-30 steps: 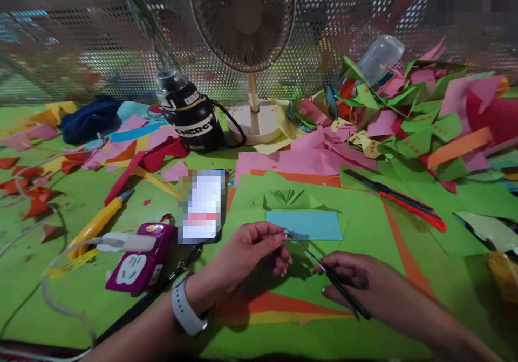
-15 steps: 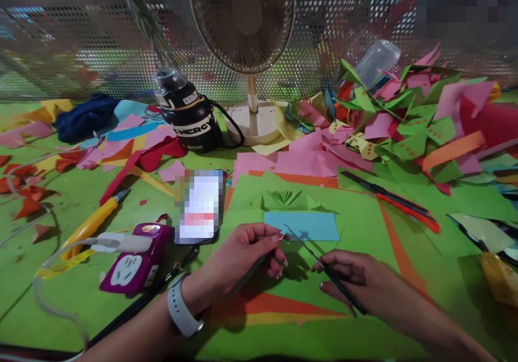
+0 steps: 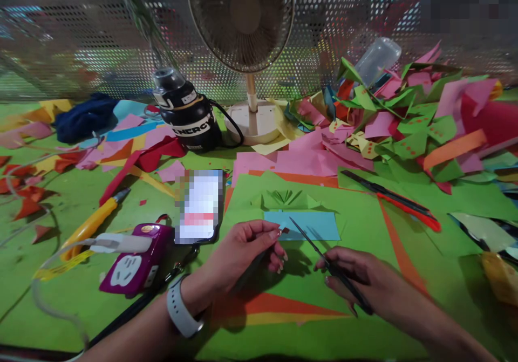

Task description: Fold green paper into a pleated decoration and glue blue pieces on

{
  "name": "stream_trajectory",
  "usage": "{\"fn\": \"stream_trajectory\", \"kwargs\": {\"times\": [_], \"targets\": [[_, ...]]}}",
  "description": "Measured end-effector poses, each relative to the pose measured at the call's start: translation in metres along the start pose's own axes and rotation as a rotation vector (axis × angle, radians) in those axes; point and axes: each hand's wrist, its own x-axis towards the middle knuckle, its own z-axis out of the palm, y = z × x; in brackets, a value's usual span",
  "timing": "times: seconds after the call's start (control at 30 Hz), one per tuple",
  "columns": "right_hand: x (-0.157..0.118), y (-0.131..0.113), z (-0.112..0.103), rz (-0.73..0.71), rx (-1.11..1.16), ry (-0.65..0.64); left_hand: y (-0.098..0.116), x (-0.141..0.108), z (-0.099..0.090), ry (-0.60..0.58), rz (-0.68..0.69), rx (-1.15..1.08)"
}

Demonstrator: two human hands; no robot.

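My left hand (image 3: pixel 259 243) pinches a small dark red scrap (image 3: pixel 285 231) between thumb and fingertips, beside the left end of a blue paper strip (image 3: pixel 318 226). A thin dark strip seems to hang under the palm, mostly hidden. Black scissors (image 3: pixel 338 271) are in my right hand (image 3: pixel 352 275), blades pointing up and left over the blue strip. Behind the strip lies a folded green paper piece (image 3: pixel 285 198) with fanned pleats. Green sheets (image 3: pixel 360 216) lie under both hands, with orange paper edges (image 3: pixel 279 304) showing.
A red-and-black cutter (image 3: pixel 404 205) lies at right, before a heap of cut paper (image 3: pixel 404 119). Behind stand a fan (image 3: pixel 254 122) and a black bottle (image 3: pixel 190 116). At left are a phone (image 3: pixel 201 205), a purple power bank (image 3: pixel 135 262) and a yellow cutter (image 3: pixel 93 222).
The scissors in my right hand have shifted slightly right, away from my left fingertips. The dark red scrap now shows more clearly. My left hand has barely moved.
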Motion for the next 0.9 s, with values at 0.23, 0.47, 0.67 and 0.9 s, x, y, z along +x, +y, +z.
{"fn": "stream_trajectory", "kwargs": {"times": [0.23, 0.47, 0.67, 0.9], "targets": [[-0.0048, -0.0011, 0.001, 0.058, -0.058, -0.039, -0.0013, -0.0004, 0.0, -0.024, 0.014, 0.01], [-0.0041, -0.0016, 0.0021, 0.074, -0.042, -0.035, -0.0021, -0.001, 0.0003, -0.009, 0.005, 0.032], [-0.0029, -0.0014, 0.0017, 0.078, -0.023, -0.038, -0.0011, -0.0013, 0.0015, -0.015, 0.0, 0.032], [-0.0021, -0.0056, 0.0032, 0.072, -0.012, -0.052, -0.0012, -0.0013, 0.0014, -0.007, 0.01, 0.035]]}}
